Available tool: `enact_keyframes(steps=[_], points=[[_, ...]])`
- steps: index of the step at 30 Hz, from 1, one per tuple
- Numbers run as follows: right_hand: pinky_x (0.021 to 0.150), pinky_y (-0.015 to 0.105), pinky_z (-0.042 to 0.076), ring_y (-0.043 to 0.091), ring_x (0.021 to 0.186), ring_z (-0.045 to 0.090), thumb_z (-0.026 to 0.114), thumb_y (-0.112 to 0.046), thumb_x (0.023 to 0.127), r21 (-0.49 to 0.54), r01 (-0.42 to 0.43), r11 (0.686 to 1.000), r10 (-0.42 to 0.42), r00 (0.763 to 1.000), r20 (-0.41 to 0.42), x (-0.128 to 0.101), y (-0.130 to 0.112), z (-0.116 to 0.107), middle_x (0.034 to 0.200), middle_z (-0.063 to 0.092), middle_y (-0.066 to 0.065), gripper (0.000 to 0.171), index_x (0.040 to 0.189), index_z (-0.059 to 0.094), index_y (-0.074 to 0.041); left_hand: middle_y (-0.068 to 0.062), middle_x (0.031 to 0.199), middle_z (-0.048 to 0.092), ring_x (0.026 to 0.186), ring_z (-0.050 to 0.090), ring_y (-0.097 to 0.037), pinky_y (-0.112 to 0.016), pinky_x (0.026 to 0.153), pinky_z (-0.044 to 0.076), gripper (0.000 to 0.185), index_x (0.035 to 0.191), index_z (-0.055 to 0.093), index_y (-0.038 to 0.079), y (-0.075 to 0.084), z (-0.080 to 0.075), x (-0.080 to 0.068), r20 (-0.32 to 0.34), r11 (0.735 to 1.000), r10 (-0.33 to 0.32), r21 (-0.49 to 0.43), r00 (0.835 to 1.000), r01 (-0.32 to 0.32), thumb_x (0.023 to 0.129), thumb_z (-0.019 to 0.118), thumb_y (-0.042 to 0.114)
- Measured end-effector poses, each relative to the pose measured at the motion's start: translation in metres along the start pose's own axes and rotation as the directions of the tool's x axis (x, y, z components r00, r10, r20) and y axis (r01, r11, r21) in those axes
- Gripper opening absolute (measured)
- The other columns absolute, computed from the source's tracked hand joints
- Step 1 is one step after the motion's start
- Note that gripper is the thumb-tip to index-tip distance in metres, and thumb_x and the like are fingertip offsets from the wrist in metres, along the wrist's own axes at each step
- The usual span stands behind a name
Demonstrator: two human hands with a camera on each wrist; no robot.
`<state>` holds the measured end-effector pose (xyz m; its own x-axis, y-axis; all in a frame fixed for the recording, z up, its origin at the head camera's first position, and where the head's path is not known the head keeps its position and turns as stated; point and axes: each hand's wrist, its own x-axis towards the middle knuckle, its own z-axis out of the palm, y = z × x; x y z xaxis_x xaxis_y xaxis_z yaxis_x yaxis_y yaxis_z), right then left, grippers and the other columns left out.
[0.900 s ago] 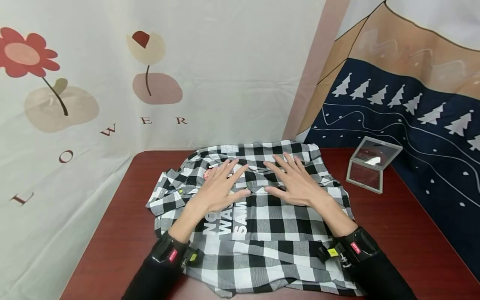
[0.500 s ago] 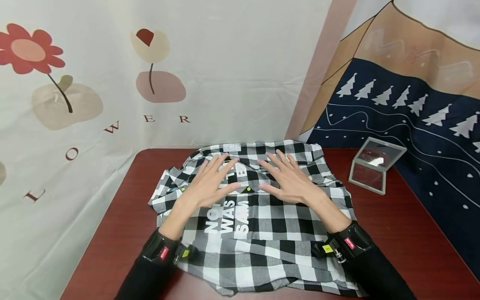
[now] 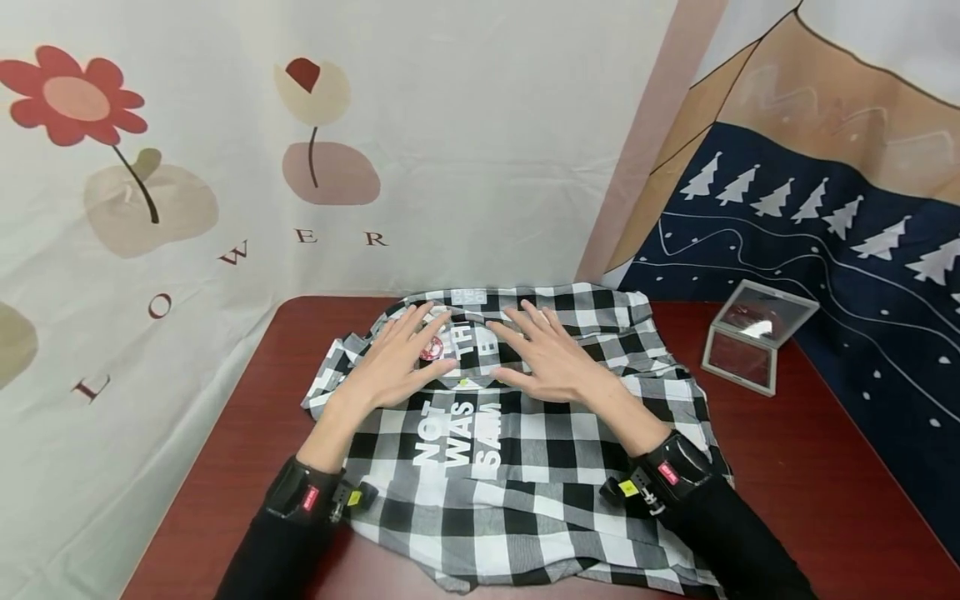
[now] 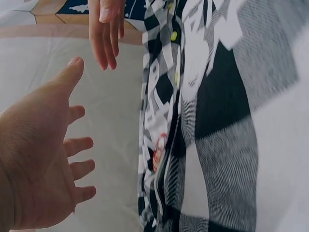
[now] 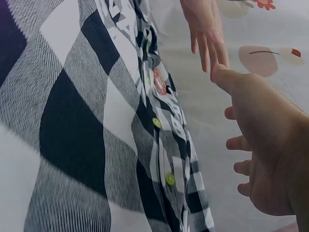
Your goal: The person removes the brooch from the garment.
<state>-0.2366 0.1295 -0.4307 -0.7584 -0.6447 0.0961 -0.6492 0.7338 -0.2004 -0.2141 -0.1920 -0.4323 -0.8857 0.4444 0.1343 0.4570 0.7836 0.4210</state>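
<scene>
Both hands are down flat on the black-and-white checked shirt, which lies spread over the middle of the dark red table, its collar end toward the far wall. The left hand has its fingers straight and fanned, resting on the upper part of the shirt just beside a small red round badge; it grips nothing. The right hand lies the same way, fingers stretched and spread, palm on the cloth, close beside the left with a narrow strip of shirt between the two thumbs. Right below the hands runs the white lettering printed on the fabric. In the right wrist view yellow-green buttons sit along the shirt's placket, and the fingers there show straight and apart. Black wrist straps with red tags sit on both forearms, over black sleeves. Off to the right, well apart from the shirt, a small open mirror case stands on the table. Behind the table hang a flower-print cloth and a navy cloth with white trees.
</scene>
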Motion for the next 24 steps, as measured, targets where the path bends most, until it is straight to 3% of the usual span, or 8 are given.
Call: enact_keyframes(steps=[4,6,7,9,12,24], points=[[0.143,0.070,0.012,0.043,0.179,0.010,0.055,-0.069,0.112,0.004,0.013,1.000,-0.013,1.000,0.015,0.010,-0.007,0.003,0.190,0.024,0.012,0.082,0.180,0.033,-0.029,-0.017,0.190,0.020,0.178,0.012,-0.045,-0.073,0.142,0.010,0.096,0.182,0.024,0.029,-0.010,-0.002,-0.002,-0.019,1.000,0.006,-0.014,1.000,-0.006,0.107,0.046,0.084],[0.143,0.070,0.014,0.043,0.179,0.011,0.055,-0.068,0.113,-0.002,0.029,1.000,-0.029,0.999,0.017,0.015,-0.010,0.004,0.190,0.024,0.013,0.082,0.180,0.033,-0.028,-0.017,0.190,0.019,0.179,0.012,-0.044,-0.073,0.143,0.009,0.093,0.183,0.024,0.028,-0.015,-0.002,-0.002,-0.014,1.000,-0.005,-0.007,1.000,0.005,0.110,0.050,0.079],[0.143,0.070,0.015,0.044,0.179,0.012,0.055,-0.068,0.113,-0.005,0.038,0.999,-0.038,0.999,0.017,0.018,-0.011,0.005,0.189,0.025,0.013,0.082,0.180,0.033,-0.027,-0.019,0.190,0.020,0.178,0.014,-0.047,-0.075,0.141,0.011,0.089,0.182,0.025,0.025,-0.007,-0.008,-0.007,-0.003,1.000,-0.029,-0.003,1.000,0.029,0.112,0.055,0.070],[0.143,0.070,0.015,0.044,0.178,0.013,0.054,-0.067,0.113,-0.006,0.051,0.999,-0.051,0.999,0.017,0.023,-0.013,0.007,0.189,0.026,0.015,0.081,0.180,0.033,-0.026,-0.019,0.190,0.020,0.178,0.014,-0.046,-0.075,0.141,0.011,0.086,0.182,0.026,0.021,-0.010,-0.010,-0.006,0.003,0.999,-0.043,0.009,0.999,0.043,0.114,0.060,0.061],[0.143,0.069,0.015,0.045,0.178,0.014,0.054,-0.065,0.114,0.001,0.070,0.998,-0.070,0.997,0.016,0.030,-0.015,0.009,0.188,0.029,0.017,0.080,0.180,0.033,-0.024,-0.018,0.190,0.020,0.179,0.013,-0.043,-0.073,0.142,0.011,0.085,0.182,0.026,0.019,-0.015,-0.012,-0.006,0.015,0.997,-0.073,0.012,0.997,0.072,0.114,0.062,0.055],[0.142,0.070,0.020,0.046,0.176,0.022,0.057,-0.059,0.115,0.029,0.118,0.993,-0.118,0.993,-0.005,0.049,-0.023,0.015,0.184,0.037,0.017,0.076,0.177,0.039,-0.019,-0.018,0.190,0.020,0.178,0.014,-0.043,-0.074,0.141,0.013,0.084,0.182,0.025,0.023,-0.029,-0.020,-0.007,0.010,0.993,-0.117,-0.008,0.993,0.117,0.114,0.060,0.058]])
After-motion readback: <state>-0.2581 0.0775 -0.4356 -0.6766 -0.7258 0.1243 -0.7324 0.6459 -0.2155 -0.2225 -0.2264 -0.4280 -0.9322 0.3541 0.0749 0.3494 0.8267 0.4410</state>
